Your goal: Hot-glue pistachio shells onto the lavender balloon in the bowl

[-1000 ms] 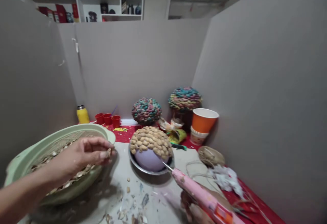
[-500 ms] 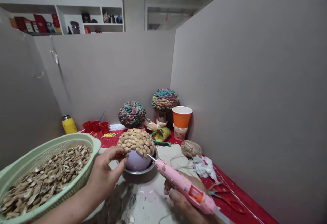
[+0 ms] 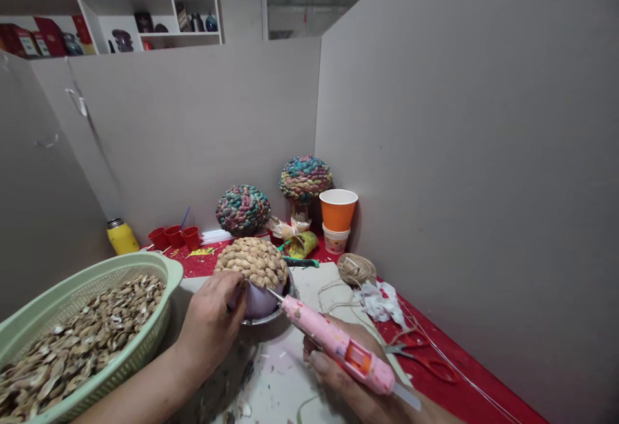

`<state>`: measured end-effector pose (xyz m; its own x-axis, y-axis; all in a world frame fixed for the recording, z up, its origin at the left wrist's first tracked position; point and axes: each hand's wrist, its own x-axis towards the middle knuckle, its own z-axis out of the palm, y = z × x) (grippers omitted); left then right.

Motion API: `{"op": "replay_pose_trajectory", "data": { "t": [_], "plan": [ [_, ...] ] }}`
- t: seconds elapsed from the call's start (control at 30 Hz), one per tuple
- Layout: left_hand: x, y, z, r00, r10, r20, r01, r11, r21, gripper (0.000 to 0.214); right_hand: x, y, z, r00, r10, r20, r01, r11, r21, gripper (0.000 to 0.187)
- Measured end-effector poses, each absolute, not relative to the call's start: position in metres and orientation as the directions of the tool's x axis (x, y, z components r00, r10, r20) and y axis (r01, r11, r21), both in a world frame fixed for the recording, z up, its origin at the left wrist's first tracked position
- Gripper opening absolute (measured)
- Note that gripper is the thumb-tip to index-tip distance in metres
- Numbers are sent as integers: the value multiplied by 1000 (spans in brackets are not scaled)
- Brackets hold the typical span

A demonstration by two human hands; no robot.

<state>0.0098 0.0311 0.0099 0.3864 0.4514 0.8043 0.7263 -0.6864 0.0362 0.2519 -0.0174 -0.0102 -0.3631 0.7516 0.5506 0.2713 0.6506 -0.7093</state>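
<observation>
A purple ball rests in a metal bowl, its upper part covered in rows of peanut shells. My left hand is at the ball's left side, fingers bent and closed against the lower edge of the shells; whatever they pinch is hidden. In my right hand is a pink hot glue gun, a clear glue stick poking out of its back. The gun's metal nozzle points at the shell edge on the ball's front right, touching or very near it.
A green basket of peanut shells stands at the left. Behind the ball are two colourful shell-covered balls, red cups, a yellow jar and stacked paper cups. Twine, crumpled tissue and scissors lie right.
My left hand has closed in on the ball's left side, fingers more curled. The glue gun stays near the shell edge. The whole view has shifted slightly.
</observation>
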Motion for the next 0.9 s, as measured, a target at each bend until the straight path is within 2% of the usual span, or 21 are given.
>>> {"op": "replay_pose_trajectory", "data": {
  "t": [0.37, 0.67, 0.8, 0.9],
  "plan": [
    [12, 34, 9, 361, 452, 816, 725, -687, 60, 18, 252, -15, -15, -390, 743, 544, 256, 655, -711, 31],
    [12, 38, 0, 273, 446, 852, 732, -672, 117, 34, 252, -16, -16, -372, 760, 533, 284, 640, -714, 29],
    [13, 31, 6, 210, 517, 830, 686, -683, 252, 38, 253, -17, -13, -360, 776, 518, 245, 614, -750, 32],
    [18, 18, 18, 81, 680, 729, 541, -644, 541, 38, 254, -19, -10, -326, 827, 459, 134, 521, -843, 36]
  ]
}}
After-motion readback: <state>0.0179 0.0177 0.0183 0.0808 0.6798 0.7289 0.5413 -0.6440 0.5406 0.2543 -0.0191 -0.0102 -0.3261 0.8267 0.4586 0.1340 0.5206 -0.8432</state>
